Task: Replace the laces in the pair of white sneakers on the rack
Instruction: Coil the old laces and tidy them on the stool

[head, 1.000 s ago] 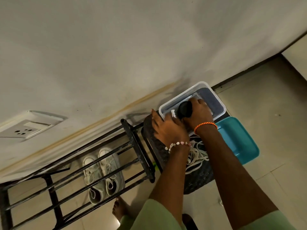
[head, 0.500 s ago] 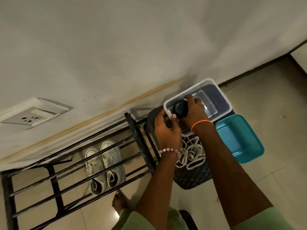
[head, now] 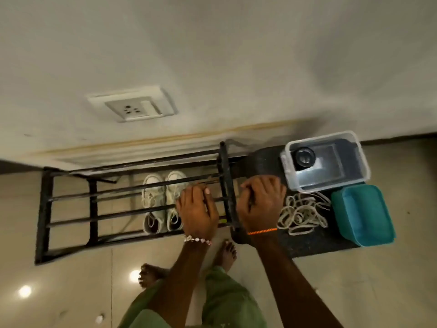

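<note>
Head view, left to right. A black metal rack (head: pixel 94 204) stands against the wall; the pair of white sneakers (head: pixel 163 202) sits on a lower level beneath its bars, toes to the wall, and whether they are laced cannot be told through the bars. The left hand (head: pixel 197 213) lies over the top bars just right of the sneakers, fingers (head: pixel 199 194) curled down around a bar and holding nothing else. The right hand (head: pixel 260 204) hovers past the rack's end post over a dark mat (head: pixel 314 245), fingers bent inward; whether they pinch anything cannot be told. Just beside it lies a loose heap of white laces (head: pixel 305 215); behind that is a clear tub (head: pixel 354 162) containing a round black object (head: pixel 305 157), and a teal lid (head: pixel 364 214) lies at far right. Judged progress — early: the sneakers are not yet off the rack, and all relacing apparently remains.
</note>
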Demonstrator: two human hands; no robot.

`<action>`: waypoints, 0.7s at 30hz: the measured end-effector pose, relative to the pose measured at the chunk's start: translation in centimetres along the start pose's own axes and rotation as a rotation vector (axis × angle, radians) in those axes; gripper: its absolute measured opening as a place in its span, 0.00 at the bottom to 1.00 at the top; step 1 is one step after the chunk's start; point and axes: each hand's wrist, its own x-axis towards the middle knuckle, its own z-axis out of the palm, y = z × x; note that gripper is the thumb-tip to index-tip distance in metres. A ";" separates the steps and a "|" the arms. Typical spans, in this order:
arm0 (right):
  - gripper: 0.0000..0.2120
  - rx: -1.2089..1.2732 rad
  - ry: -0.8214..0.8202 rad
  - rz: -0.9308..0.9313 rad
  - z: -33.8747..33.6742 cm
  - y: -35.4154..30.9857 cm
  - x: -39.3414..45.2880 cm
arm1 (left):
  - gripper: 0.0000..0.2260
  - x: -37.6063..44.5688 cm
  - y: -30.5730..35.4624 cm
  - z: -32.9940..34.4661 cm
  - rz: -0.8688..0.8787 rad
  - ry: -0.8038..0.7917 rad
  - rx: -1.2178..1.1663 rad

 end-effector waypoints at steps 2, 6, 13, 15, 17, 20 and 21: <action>0.08 0.038 -0.094 -0.092 2.5 -3.5 -1.8 | 0.12 -0.8 -3.9 -2.6 -0.057 0.040 0.061; 0.10 0.113 -0.347 -0.255 8.6 -11.0 -6.8 | 0.10 -3.7 -11.5 -8.6 -0.177 0.118 0.178; 0.19 -0.075 -0.908 -0.600 17.3 -22.2 -16.2 | 0.15 -9.3 -22.2 -19.1 -0.871 0.198 0.332; 0.21 -0.121 -0.995 -0.720 19.6 -25.1 -18.8 | 0.18 -11.1 -25.4 -21.5 -1.070 0.215 0.335; 0.22 -0.156 -1.065 -0.870 21.8 -27.9 -21.9 | 0.22 -13.1 -28.6 -23.7 -1.216 0.246 0.336; 0.23 -0.172 -1.123 -1.090 24.9 -31.3 -26.5 | 0.24 -16.1 -32.8 -25.9 -1.384 0.304 0.319; 0.24 -0.168 -1.138 -1.151 26.1 -32.4 -28.3 | 0.23 -17.2 -34.2 -26.5 -1.450 0.338 0.300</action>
